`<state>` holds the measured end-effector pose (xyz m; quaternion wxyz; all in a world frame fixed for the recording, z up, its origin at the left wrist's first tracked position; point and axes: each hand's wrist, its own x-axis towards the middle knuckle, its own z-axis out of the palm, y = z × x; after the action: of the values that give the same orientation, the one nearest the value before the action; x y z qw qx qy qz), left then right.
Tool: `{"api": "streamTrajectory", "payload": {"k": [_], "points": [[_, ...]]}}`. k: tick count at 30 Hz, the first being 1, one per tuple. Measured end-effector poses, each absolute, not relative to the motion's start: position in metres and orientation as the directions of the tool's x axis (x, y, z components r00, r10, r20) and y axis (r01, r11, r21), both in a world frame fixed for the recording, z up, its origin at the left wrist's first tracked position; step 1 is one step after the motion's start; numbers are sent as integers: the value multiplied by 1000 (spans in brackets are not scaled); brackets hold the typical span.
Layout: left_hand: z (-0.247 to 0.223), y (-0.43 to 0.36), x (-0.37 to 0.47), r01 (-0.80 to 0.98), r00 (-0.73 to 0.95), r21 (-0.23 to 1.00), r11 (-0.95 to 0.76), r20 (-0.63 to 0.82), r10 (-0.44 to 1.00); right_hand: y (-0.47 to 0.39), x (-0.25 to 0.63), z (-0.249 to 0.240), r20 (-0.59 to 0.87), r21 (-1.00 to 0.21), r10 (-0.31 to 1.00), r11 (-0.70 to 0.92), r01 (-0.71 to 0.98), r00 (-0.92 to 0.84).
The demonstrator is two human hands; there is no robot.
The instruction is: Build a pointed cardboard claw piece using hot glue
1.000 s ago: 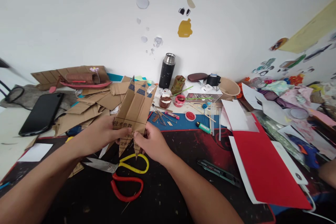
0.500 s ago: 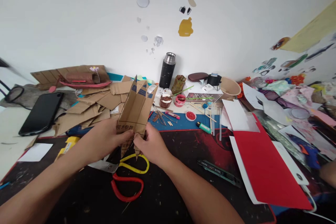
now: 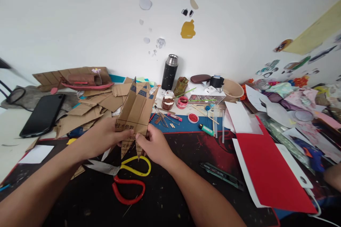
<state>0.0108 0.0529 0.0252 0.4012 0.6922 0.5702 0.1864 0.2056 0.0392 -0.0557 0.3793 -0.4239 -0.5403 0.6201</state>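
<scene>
Between my two hands is a brown cardboard piece (image 3: 136,110), folded lengthwise, with pointed tips at top and bottom and printed characters across it. My left hand (image 3: 110,136) grips its left edge, thumb lying on the front. On the lower right edge my right hand (image 3: 153,145) pinches it, thumb also in front; the fingers behind are hidden. Just below lies a pair of scissors (image 3: 117,171) with one yellow and one red handle loop, blades pointing left. Its yellow loop is right under the cardboard's lower tips.
Cardboard scraps (image 3: 87,108) pile up at the left, near a black phone (image 3: 42,115) and a red model boat (image 3: 87,79). A black flask (image 3: 169,72) and paint jars (image 3: 167,101) stand behind. Right are a utility knife (image 3: 221,175) and red sheet (image 3: 274,170).
The cardboard piece has turned slightly and its lower part shows more spread out. My left hand has shifted a little left and up; the right hand has barely moved.
</scene>
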Motion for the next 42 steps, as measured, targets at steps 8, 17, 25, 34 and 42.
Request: {"api": "streamTrajectory", "payload": {"k": [8, 17, 25, 34, 42], "points": [[25, 55, 4, 590, 382, 808, -6, -272, 883, 38, 205, -54, -131, -984, 921, -165, -63, -367], [20, 55, 4, 509, 402, 861, 3, -241, 883, 38, 207, -56, -90, -987, 934, -131, -97, -346], [23, 55, 7, 550, 408, 833, -63, -202, 891, 38, 206, -57, -84, -989, 938, -120, -88, -336], [25, 50, 11, 634, 354, 767, -100, -173, 919, 39, 207, -51, -99, -991, 948, -122, -59, -302], [18, 40, 14, 689, 296, 715, -116, -131, 946, 39, 206, -53, -39, -993, 953, -70, -96, -300]]}}
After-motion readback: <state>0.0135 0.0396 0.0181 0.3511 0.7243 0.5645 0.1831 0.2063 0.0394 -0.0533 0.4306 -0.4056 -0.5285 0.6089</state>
